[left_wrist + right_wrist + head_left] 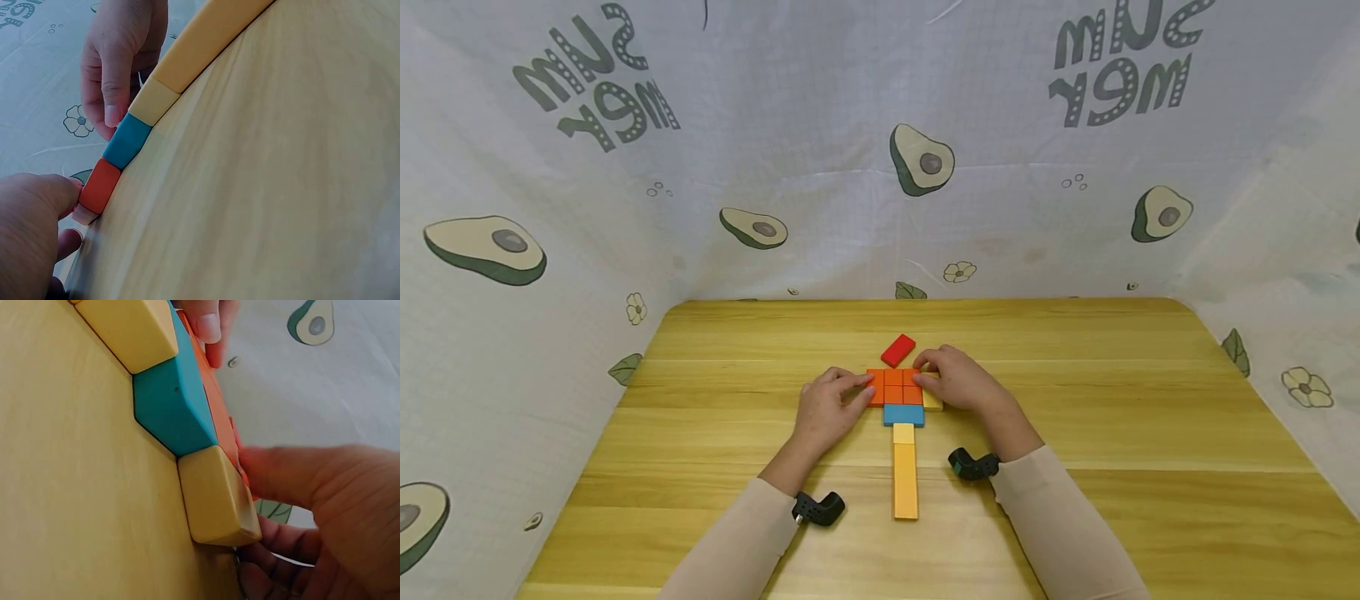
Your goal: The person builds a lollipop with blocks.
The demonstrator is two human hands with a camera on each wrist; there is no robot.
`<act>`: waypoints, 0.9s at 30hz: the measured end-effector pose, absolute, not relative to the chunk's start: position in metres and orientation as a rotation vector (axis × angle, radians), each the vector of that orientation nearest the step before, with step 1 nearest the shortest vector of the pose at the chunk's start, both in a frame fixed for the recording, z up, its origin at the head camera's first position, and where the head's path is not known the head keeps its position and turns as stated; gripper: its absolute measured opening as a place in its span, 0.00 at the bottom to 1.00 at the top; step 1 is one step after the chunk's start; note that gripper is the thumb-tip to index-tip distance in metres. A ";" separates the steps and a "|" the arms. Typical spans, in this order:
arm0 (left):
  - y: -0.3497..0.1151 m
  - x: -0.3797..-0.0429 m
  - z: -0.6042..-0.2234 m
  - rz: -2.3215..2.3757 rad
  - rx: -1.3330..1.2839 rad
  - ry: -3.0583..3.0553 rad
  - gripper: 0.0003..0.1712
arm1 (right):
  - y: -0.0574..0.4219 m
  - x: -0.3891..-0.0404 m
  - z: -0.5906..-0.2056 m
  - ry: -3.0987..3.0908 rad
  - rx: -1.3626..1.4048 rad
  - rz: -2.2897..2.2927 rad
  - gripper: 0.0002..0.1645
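A flat group of orange blocks (893, 387) lies on the wooden table. My left hand (829, 410) touches its left end with thumb and index fingertips. At the far right corner, my right hand (958, 379) rests its thumb and index fingertips on the orange blocks. Below that hand a pale yellow block (215, 497) sits against the group's right side, partly hidden in the head view. A blue block (903, 415) adjoins the near side. A small pale yellow block (903, 433) and a long yellow block (906, 482) continue in line towards me.
A loose red block (898, 350) lies askew just beyond the orange group. Behind the wooden table (737, 333) hangs a white cloth (820, 125) printed with avocados. Both forearms reach in from the near edge, with a black camera (973, 465) on the right wrist.
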State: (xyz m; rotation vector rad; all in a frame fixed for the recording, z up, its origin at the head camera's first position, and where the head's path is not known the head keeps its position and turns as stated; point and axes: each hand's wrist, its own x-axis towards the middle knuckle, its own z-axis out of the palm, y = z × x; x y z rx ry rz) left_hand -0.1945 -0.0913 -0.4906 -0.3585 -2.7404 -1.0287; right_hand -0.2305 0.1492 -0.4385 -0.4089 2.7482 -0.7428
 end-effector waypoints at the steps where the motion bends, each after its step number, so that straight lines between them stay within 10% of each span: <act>1: -0.091 -0.194 -0.491 -1.029 -0.361 -2.739 0.17 | 0.151 -0.231 -0.439 2.739 -0.412 -0.747 0.16; 27: -0.091 -0.192 -0.488 -1.039 -0.373 -2.728 0.17 | 0.171 -0.235 -0.436 2.616 -0.341 -0.795 0.25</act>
